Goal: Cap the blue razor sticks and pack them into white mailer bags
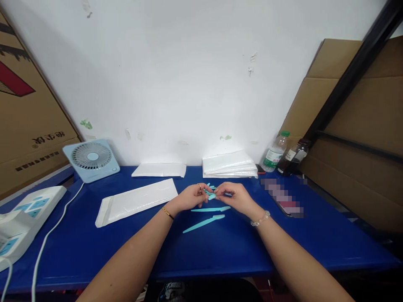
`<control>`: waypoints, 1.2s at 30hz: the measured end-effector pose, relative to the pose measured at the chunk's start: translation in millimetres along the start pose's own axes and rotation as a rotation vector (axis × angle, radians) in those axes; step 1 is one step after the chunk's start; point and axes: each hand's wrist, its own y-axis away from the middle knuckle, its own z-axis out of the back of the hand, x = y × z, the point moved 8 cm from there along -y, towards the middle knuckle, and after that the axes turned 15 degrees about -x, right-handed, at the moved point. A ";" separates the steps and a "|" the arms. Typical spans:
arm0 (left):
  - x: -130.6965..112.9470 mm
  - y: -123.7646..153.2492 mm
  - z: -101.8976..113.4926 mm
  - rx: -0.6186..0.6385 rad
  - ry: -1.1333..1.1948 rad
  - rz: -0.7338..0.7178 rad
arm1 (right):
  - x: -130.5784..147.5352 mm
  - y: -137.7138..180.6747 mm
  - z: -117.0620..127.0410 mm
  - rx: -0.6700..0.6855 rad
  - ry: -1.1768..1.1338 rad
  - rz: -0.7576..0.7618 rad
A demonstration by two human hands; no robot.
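Both of my hands meet over the middle of the blue table (94, 247). My left hand (190, 196) and my right hand (234, 196) pinch a small teal plastic piece (211, 194) between their fingertips. Its exact shape is partly hidden by my fingers. Just in front of my hands lie two long thin teal sticks: one (210, 209) nearly level, the other (204, 223) slanting toward me on the left.
A white padded envelope (137, 201) lies left of my hands, another (160, 170) sits by the wall, and a stack of them (229, 164) is behind. A small blue fan (92, 158), a power strip (22, 218), two bottles (276, 153) and cardboard boxes (362, 138) surround the table.
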 end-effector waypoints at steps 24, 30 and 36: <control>10.2 -1.9 39.3 -0.323 -0.602 -0.051 | -77.4 6.3 21.0 0.145 0.530 -0.258; 4.1 -3.4 38.9 -0.281 -0.369 -0.102 | -51.1 -2.7 36.0 -0.076 0.353 -0.220; 0.0 -2.0 31.2 -0.179 -0.293 -0.140 | -33.3 -7.5 41.8 -0.177 0.225 -0.120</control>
